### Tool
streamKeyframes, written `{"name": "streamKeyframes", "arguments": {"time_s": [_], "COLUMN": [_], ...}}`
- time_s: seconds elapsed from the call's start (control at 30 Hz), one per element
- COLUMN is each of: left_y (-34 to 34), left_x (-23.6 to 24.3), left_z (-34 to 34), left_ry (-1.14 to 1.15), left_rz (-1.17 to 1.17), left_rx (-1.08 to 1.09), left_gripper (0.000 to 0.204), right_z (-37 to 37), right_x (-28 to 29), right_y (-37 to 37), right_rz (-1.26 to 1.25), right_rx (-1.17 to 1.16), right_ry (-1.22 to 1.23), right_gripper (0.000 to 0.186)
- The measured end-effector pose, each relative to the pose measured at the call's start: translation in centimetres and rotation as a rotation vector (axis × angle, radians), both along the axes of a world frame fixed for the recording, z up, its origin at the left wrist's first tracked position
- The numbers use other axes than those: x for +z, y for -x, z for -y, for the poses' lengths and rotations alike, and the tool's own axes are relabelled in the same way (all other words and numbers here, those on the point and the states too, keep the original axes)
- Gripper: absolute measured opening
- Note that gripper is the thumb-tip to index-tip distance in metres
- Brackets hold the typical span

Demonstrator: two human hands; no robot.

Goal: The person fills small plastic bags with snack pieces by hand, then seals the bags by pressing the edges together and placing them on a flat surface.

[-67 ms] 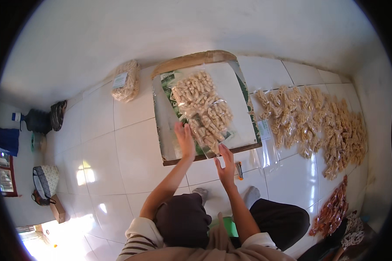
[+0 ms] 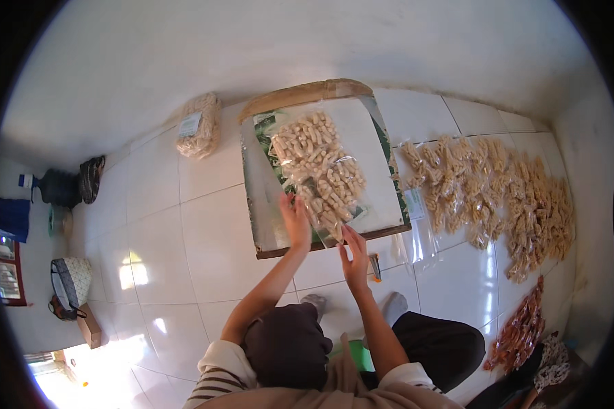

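A clear plastic bag (image 2: 315, 140) of pale, finger-shaped pieces lies on a low table, its narrower end toward me. My left hand (image 2: 296, 223) is at the bag's lower left edge, fingers stretched out and slightly apart. At the near right corner, my right hand (image 2: 353, 258) reaches the plastic with its fingertips, the thumb spread away from the fingers. Neither hand visibly grips the bag. Under it, the low table (image 2: 382, 198) has a worn white and green top with a wooden edge.
Many filled bags (image 2: 491, 184) are spread over the tiled floor to the right, with reddish packs (image 2: 518, 330) nearer me. Empty clear sleeves (image 2: 419, 228) lie beside the table. A box cutter (image 2: 374, 267) is on the floor by my right hand. A large packed bundle (image 2: 199, 126) leans at the wall.
My left hand has shifted slightly right, closer to the bag's edge. My right hand and the bag have hardly moved.
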State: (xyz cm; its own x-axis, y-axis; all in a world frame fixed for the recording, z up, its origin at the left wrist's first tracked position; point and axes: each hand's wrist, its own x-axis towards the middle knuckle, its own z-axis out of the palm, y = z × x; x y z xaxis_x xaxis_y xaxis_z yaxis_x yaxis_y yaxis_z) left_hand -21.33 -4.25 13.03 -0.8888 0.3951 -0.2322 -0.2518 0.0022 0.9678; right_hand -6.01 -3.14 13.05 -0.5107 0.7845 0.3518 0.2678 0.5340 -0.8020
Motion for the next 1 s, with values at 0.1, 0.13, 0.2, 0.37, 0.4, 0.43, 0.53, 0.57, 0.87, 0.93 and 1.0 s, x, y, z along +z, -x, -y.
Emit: {"name": "streamKeyframes", "arguments": {"time_s": [0.1, 0.13, 0.2, 0.37, 0.4, 0.43, 0.53, 0.57, 0.87, 0.93, 1.0], "left_y": [0.4, 1.0, -0.1, -0.5, -0.3, -0.1, 0.4, -0.6, 2.4, 2.0, 1.5], "left_x": [-2.0, -3.1, -2.2, -2.0, -2.1, -2.2, -2.0, 0.1, -1.4, -1.4, -0.2], "left_z": [0.6, 1.0, 0.0, 0.1, 0.3, 0.5, 1.1, 0.1, -1.1, -1.4, -1.6], "left_ry": [0.179, 0.238, 0.323, 0.264, 0.316, 0.275, 0.166, 0.13, 0.269, 0.189, 0.041], "left_rz": [-0.123, -0.183, -0.272, -0.283, -0.224, -0.231, -0.114, 0.035, -0.054, -0.008, 0.169], "left_rx": [-0.112, -0.135, -0.155, -0.19, -0.217, -0.202, -0.155, -0.175, -0.181, -0.144, -0.135], "left_gripper": [0.061, 0.061, 0.059, 0.058, 0.06, 0.061, 0.066, 0.068, 0.065, 0.06, 0.052], "right_z": [0.3, 0.8, 0.8, -0.2, -0.2, -0.2, 0.1, -0.8, -0.1, 0.1, -0.1], "right_x": [0.0, 0.3, -0.4, -0.3, -0.2, -0.1, 1.3, 1.1, 0.2, 0.6, 0.9], "right_y": [2.0, 3.0, 3.4, 4.8, 5.0, 5.1, 5.4, 4.4, 4.1, 4.4, 4.4], "right_rz": [-0.069, -0.105, -0.076, -0.046, -0.044, -0.043, -0.032, -0.004, -0.078, -0.015, 0.004], "right_rx": [0.015, 0.019, -0.036, -0.026, -0.015, -0.005, 0.029, 0.007, -0.052, -0.048, -0.057], "right_ry": [0.172, 0.177, 0.142, 0.001, 0.01, 0.019, 0.046, 0.043, 0.213, 0.059, 0.017], "right_gripper": [0.041, 0.043, 0.042, 0.047, 0.048, 0.049, 0.049, 0.049, 0.044, 0.043, 0.042]}}
